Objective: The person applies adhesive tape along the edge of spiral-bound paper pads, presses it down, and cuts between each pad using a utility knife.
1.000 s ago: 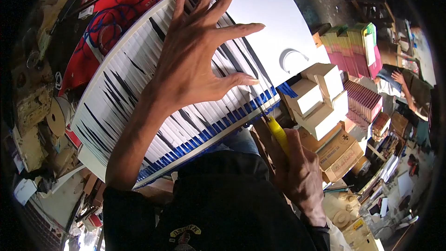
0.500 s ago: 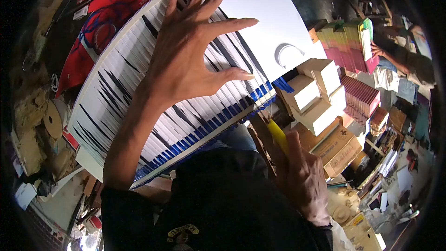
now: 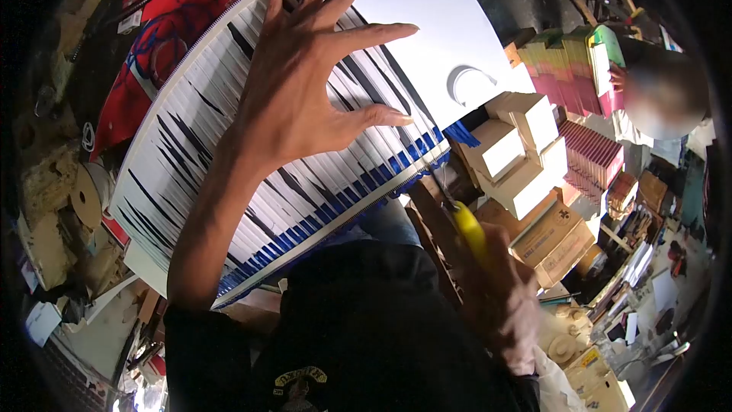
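My left hand (image 3: 293, 99) lies with fingers spread on a long row of white paper blocks (image 3: 206, 130) separated by dark gaps. Blue strips (image 3: 328, 217) run along the row's near edge, beside a pale rail. Closed round a yellow-handled cutter (image 3: 469, 230) is my right hand (image 3: 503, 297), slightly blurred, to the right of the row. The cutter's thin blade points up and left toward the row's right corner; whether it touches the strips I cannot tell. A white sheet (image 3: 427, 23) with a curled white strip (image 3: 469, 85) on it adjoins the row's far right end.
Cream boxes (image 3: 518, 156) and a brown carton (image 3: 553, 240) stand right of the row. Beyond them are stacks of pink and green booklets (image 3: 564, 69) and red-edged stacks (image 3: 591, 156). A person (image 3: 663, 95) touches the booklets. Red sheeting (image 3: 191, 23) lies at the upper left.
The cutter moved up to the strips' corner, then back down and right with my right hand. My left hand and the row shifted slightly left in view. The other person leaned toward the booklets.
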`<state>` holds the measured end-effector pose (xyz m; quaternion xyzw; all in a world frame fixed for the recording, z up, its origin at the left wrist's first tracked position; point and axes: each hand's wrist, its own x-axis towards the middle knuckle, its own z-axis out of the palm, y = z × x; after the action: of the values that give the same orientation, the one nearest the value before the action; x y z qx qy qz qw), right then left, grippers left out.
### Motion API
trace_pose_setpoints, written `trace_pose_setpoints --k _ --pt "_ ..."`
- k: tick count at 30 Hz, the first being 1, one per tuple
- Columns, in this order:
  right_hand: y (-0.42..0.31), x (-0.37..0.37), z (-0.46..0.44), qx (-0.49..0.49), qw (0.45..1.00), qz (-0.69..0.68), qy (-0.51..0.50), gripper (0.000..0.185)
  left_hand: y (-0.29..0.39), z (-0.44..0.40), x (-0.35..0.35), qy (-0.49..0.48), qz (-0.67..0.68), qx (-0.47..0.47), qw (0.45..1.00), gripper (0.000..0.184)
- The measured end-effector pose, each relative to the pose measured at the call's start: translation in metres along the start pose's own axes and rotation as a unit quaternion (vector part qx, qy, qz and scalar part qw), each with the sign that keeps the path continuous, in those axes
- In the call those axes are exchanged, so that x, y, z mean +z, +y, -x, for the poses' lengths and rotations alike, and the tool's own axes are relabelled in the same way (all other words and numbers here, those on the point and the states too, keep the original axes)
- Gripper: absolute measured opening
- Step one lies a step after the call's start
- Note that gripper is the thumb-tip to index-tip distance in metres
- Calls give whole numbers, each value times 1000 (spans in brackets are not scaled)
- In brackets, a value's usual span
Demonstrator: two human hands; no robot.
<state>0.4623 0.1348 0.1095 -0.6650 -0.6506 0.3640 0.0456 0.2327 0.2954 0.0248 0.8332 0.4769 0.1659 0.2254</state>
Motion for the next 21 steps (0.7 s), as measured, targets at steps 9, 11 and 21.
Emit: trace_pose_setpoints --k 9,11,21 --pt "4 21 -17 -23 1000 -5 -3 23 -10 1 1 -11 7 20 1000 71" --pt "5 22 -15 -20 1000 13 -4 24 -16 1 11 55 -37 74 995 72" --pt "1 19 -19 60 989 89 -97 23 -5 2 4 5 -1 23 1000 72"
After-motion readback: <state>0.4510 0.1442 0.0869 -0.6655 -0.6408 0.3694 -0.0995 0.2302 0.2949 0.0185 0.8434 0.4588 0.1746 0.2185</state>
